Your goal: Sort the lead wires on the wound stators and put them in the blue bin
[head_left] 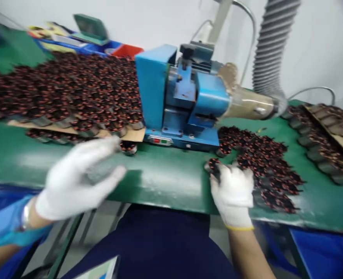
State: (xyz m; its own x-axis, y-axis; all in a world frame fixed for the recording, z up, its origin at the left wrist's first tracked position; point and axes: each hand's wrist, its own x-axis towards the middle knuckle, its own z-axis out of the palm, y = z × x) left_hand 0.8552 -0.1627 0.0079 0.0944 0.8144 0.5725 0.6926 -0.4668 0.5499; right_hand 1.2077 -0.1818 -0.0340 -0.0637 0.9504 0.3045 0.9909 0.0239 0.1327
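My left hand point(82, 176), in a white glove, hovers over the front of the green table with thumb and fingers spread and nothing between them. Just beyond its fingertips a single copper-wound motor core point(128, 147) stands by the cardboard edge. My right hand point(232, 184), gloved in white with a yellow cuff edge, has its fingers curled round another wound core point(213, 166) at table level. That core is partly hidden by the fingers. Beside this hand lies a group of wound cores point(261, 162).
A blue machine point(183, 97) with a red and a green button stands at the centre back. Many cores point(72, 89) stand on cardboard at left. More stacked cores point(319, 147) are at far right, near a grey hose point(276, 42). Bins point(127, 50) sit behind.
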